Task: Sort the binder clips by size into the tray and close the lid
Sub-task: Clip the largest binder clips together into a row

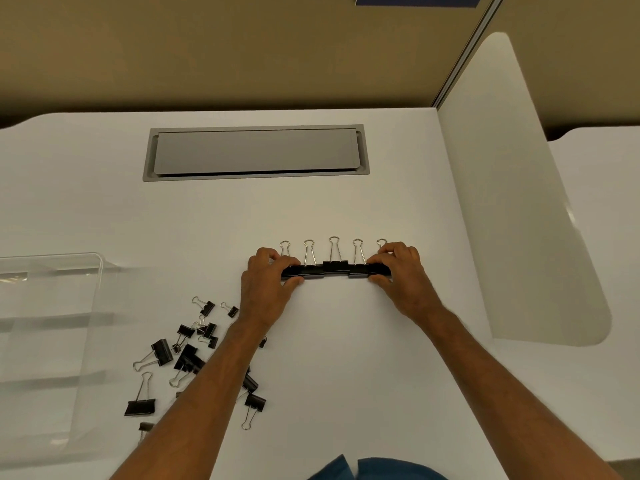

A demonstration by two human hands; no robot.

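Several large black binder clips (335, 268) lie side by side in a row on the white desk, wire handles pointing away from me. My left hand (268, 284) pinches the row's left end, thumb in front and fingers behind. My right hand (398, 271) pinches the right end the same way. A loose pile of black clips (187, 355) of mixed sizes lies at the lower left, partly under my left forearm. The clear plastic tray (52, 341) with its open lid stands at the far left.
A grey cable hatch (256, 152) is set into the desk behind the row. A white divider panel (519, 209) stands along the right side. The desk (346, 375) shows bare white surface between my forearms.
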